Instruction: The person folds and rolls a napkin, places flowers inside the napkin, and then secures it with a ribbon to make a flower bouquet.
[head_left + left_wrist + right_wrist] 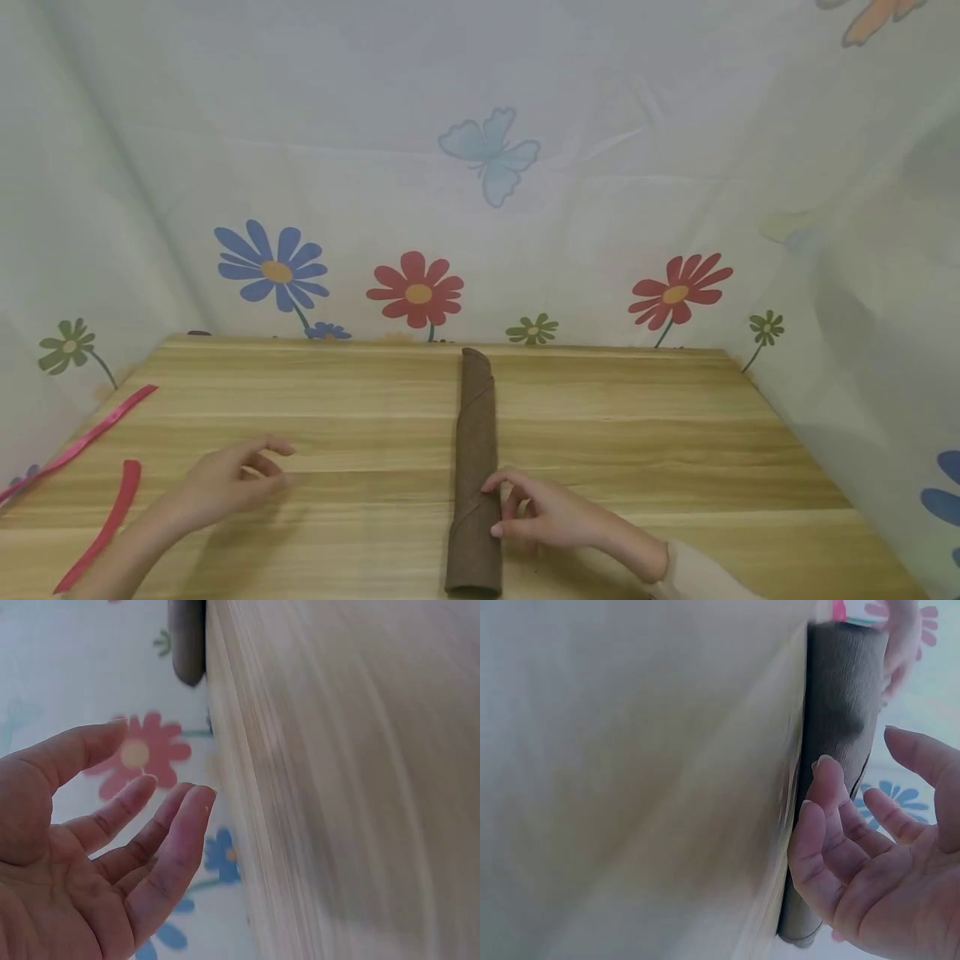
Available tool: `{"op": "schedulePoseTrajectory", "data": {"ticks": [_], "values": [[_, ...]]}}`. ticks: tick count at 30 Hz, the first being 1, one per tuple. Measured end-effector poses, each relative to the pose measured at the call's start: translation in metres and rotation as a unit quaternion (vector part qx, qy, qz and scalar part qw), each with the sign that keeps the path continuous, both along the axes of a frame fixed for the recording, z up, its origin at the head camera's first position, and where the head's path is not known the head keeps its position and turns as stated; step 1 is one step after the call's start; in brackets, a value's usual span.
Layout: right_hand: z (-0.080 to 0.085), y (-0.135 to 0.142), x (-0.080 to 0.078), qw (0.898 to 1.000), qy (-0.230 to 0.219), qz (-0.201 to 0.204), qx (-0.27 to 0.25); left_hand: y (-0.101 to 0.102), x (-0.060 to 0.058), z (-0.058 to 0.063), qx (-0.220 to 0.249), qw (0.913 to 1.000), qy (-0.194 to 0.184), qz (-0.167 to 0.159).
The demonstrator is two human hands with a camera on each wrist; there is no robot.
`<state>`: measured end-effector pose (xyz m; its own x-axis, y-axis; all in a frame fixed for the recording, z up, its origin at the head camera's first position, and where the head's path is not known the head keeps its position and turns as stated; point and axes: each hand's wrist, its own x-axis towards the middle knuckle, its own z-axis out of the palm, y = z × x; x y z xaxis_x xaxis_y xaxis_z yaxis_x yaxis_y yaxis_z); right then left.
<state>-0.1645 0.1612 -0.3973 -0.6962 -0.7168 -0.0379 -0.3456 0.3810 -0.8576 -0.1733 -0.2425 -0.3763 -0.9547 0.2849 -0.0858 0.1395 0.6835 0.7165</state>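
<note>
A dark brown rolled-up sheet (476, 450), tube-shaped with slanting overlapped edges and a hollow near end, lies lengthwise on the wooden table. My right hand (551, 510) is at its right side, with the thumb and index fingertips at the roll's edge; whether they touch it I cannot tell. In the right wrist view the fingers of that hand are loosely bent beside the brown roll (840, 697), not wrapped round it. Left of the roll, my left hand (225, 487) hovers over the table, fingers relaxed and holding nothing. The roll's end also shows in the left wrist view (187, 641).
Two strips lie at the table's left: a pink ribbon (90, 437) along the edge and a red curved strip (108, 529) beside the left forearm. A pale cloth (360, 183) printed with flowers and butterflies hangs behind and at both sides of the table (637, 433).
</note>
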Motion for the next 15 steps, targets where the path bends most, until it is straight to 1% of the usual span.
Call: {"op": "schedulePoseTrajectory", "data": {"ticks": [2,3,5,9,10,11,13,15], "values": [[0.0,-0.001,-0.006,1.0,-0.003,-0.01,-0.004,-0.021,0.006,-0.002,-0.025,0.9995,0.003,0.018],[0.0,-0.001,-0.009,1.0,-0.007,-0.017,-0.005,-0.031,0.009,-0.003,-0.033,0.9992,0.003,0.021],[-0.001,-0.002,-0.016,1.0,-0.01,-0.027,-0.009,-0.049,0.015,-0.007,-0.055,0.9981,0.01,0.025],[0.0,-0.004,-0.03,0.999,-0.016,-0.047,0.002,-0.078,0.025,-0.014,-0.089,0.9954,-0.003,0.034],[0.0,-0.004,-0.033,0.999,-0.019,-0.051,0.005,-0.084,0.028,-0.016,-0.103,0.9938,-0.008,0.04],[0.0,-0.004,-0.036,0.998,-0.02,-0.055,0.01,-0.09,0.03,-0.018,-0.11,0.9925,-0.021,0.049],[0.001,-0.005,-0.041,0.998,-0.021,-0.062,0.018,-0.1,0.034,-0.023,-0.136,0.9877,-0.042,0.064],[0.001,-0.005,-0.046,0.997,-0.019,-0.067,0.022,-0.111,0.038,-0.03,-0.159,0.9826,-0.063,0.073]]}}
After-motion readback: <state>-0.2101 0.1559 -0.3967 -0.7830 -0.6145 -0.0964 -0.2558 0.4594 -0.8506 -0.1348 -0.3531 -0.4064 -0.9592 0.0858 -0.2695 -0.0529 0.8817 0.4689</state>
